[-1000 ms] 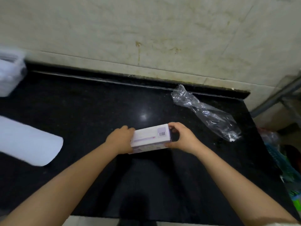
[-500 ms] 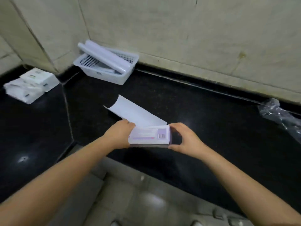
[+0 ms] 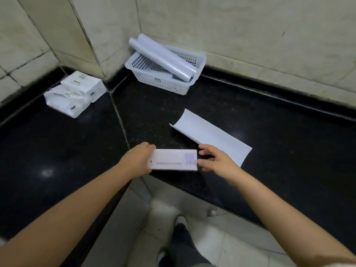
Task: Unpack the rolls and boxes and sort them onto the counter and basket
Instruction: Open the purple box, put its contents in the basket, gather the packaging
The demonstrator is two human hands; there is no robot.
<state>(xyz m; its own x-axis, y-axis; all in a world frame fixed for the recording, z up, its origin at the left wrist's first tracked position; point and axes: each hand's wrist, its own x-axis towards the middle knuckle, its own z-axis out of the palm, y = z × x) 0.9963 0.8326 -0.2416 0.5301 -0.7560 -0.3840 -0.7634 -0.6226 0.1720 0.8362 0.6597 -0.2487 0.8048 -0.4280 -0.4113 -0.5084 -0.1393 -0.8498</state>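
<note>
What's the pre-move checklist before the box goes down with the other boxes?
1. Left hand grips the box by its end: ok.
2. Right hand off the box, fingers open beside its end: ok.
3. Stack of white boxes on the counter's left part, bare counter beside it: ok.
4. Basket holds rolls only, no boxes: ok.
5. Curled white sheet lies right of the path: ok.
6. Box sealed or emptied: cannot tell.

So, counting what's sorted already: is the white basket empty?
No, the white basket holds white rolls lying slantwise across it, one end sticking out over its rim.
</note>
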